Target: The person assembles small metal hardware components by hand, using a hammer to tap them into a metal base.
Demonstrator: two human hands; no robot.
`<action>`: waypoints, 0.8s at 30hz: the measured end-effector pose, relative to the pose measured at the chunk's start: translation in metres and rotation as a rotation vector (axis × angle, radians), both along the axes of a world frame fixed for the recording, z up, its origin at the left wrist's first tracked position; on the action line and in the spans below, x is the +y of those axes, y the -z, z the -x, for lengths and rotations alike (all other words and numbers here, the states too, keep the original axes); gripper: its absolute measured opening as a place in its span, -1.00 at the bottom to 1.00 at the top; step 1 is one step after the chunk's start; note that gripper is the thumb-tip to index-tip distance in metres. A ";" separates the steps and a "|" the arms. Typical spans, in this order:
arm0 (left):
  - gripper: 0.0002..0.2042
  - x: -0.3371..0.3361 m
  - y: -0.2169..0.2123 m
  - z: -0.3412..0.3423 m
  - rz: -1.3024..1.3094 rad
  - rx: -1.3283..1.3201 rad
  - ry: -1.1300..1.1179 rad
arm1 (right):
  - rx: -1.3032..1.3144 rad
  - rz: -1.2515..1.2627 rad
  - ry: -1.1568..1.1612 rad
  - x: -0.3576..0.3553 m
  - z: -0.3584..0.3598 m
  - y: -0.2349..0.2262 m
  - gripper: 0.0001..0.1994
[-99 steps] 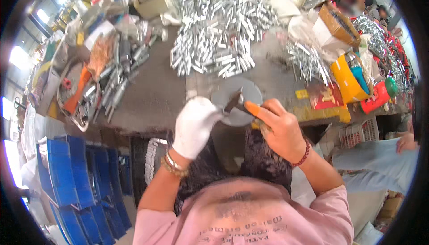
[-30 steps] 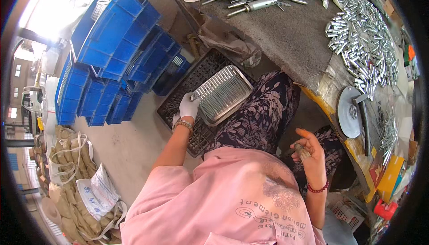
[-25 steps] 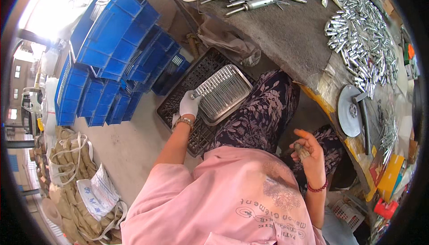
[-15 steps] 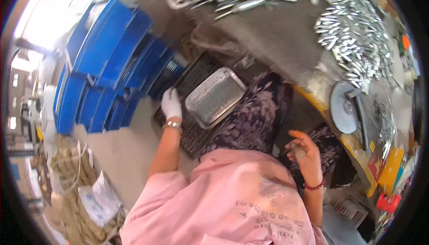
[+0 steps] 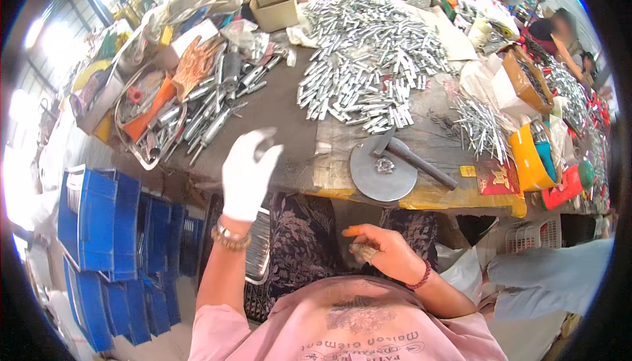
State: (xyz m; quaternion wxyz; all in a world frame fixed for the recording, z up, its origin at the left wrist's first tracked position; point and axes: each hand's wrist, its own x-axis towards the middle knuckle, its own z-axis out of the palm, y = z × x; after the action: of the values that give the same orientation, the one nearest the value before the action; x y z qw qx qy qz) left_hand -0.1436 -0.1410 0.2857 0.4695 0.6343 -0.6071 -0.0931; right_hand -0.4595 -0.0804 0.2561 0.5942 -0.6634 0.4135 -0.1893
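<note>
My left hand [image 5: 247, 177], in a white glove, is raised over the table's near edge. It is open, thumb and fingers apart, and nothing shows between them. Low in front of my body is my bare right hand [image 5: 388, 254], index finger stretched out with an orange covering and the other fingers loosely curled. A greyish covering shows near its thumb; I see no held object. On the table lies a round grey metal plate [image 5: 368, 180] with a hammer [image 5: 421, 163] across it. Behind is a wide heap of short silver metal tubes [image 5: 368, 58].
Blue bins [image 5: 99, 223] are stacked at the left. A metal tray [image 5: 260, 249] sits beside my thigh on a black crate [image 5: 257, 302]. Long metal tools [image 5: 210, 114] lie at the table's left, thin rods [image 5: 484, 127] at the right. A co-worker [image 5: 553, 35] is at the far right.
My view has swung up from the tray and floor to the table. My left hand has left the tray's side and risen over the table edge. My right hand stays near my lap.
</note>
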 end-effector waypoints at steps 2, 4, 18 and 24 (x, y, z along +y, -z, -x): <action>-0.63 -0.044 -0.001 0.016 0.025 -0.185 0.102 | -0.014 0.016 0.023 0.003 0.005 0.002 -0.58; -0.58 -0.082 0.001 0.028 0.002 -0.235 0.148 | -0.039 0.062 0.043 0.006 0.009 0.001 -0.58; -0.66 -0.120 0.003 0.021 -0.207 -0.502 0.284 | -0.017 0.092 0.097 0.003 0.033 0.005 -0.60; -0.67 -0.077 -0.006 0.031 -0.113 -0.203 0.278 | -0.060 0.185 0.073 -0.001 0.038 0.006 -0.59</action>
State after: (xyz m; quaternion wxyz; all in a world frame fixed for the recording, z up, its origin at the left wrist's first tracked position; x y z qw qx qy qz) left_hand -0.1746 -0.2181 0.2914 0.3521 0.5758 -0.7270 -0.1263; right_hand -0.4975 -0.0817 0.2499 0.5352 -0.6941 0.4002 -0.2678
